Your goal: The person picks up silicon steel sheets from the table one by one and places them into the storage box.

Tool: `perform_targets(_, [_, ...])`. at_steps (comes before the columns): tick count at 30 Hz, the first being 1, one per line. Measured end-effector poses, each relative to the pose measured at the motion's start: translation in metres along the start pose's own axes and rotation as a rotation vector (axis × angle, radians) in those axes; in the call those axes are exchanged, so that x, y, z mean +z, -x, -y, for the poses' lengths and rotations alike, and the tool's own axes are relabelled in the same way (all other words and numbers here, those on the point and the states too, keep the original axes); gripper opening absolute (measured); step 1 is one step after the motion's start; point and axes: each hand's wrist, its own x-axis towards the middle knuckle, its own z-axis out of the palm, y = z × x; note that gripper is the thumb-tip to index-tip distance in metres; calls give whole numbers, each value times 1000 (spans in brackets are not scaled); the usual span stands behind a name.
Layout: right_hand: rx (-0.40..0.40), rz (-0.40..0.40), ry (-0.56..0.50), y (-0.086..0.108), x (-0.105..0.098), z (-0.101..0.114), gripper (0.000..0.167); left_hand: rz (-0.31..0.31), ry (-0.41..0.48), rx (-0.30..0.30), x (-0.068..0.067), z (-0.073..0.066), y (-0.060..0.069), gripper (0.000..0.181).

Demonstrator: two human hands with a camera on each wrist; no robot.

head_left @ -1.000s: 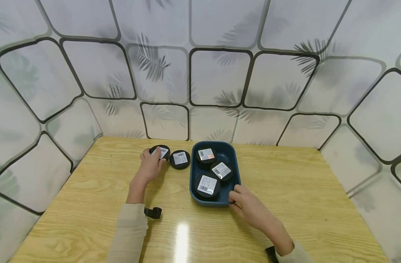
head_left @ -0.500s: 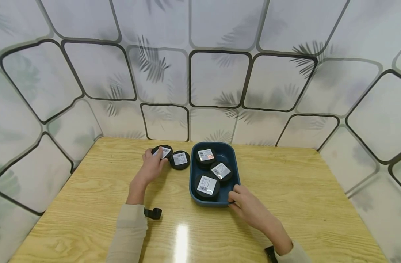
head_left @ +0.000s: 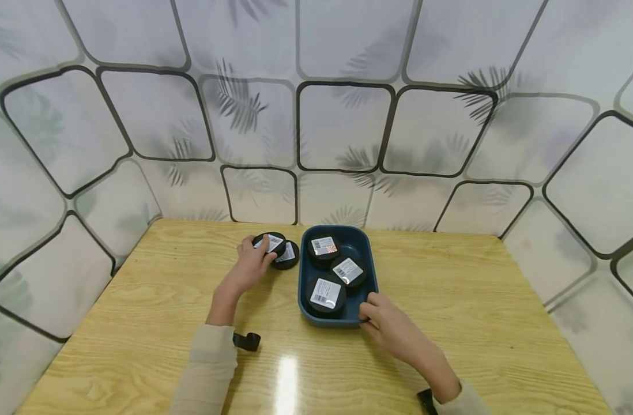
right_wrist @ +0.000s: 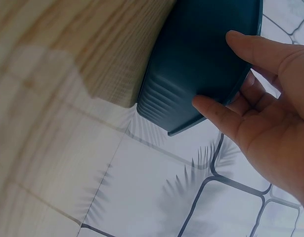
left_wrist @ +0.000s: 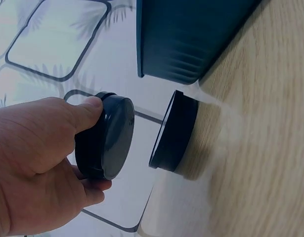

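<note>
My left hand (head_left: 250, 267) grips a round black container (left_wrist: 109, 138) with a white label on its lid, thumb on one side and fingers on the other. The left wrist view shows it held clear of the table. Partly beneath it in the head view, a second round black container (left_wrist: 177, 133) stands on the table, left of the dark blue bin (head_left: 338, 321). Several more labelled black containers (head_left: 326, 294) lie inside the bin. At the bin's near right corner my right hand (head_left: 394, 328) holds the rim, fingers over the edge and thumb against the outside wall.
The wooden table (head_left: 451, 288) spreads out around the bin. A patterned curtain wall (head_left: 342, 127) encloses its back and sides. A black strap (head_left: 246, 341) sits at the left wrist.
My left hand has lifted the black container and moved it right, so it now overlaps the one beside the bin. My right hand stays on the rim.
</note>
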Motion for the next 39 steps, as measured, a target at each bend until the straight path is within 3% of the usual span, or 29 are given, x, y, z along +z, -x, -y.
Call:
perform_targets(10, [-4,0,0,1,-1,0,29,-41,39,105,9,-17,-3,56])
perform_targets(19, [4,3,1,0,-2,-1,28,-51,48,145,18,-29,-8,54])
perform_targets(24, [4,9,2,0,-1,0,27,-62,22,186,24,-36,-12,52])
perform_targets(32, [21,8,-6,1,-1,1,27,-19,13,223,32,-52,-26,52])
perform_targets(39, [7,8,6,0,-1,1,27,-6,-88,253,43,-59,-40,53])
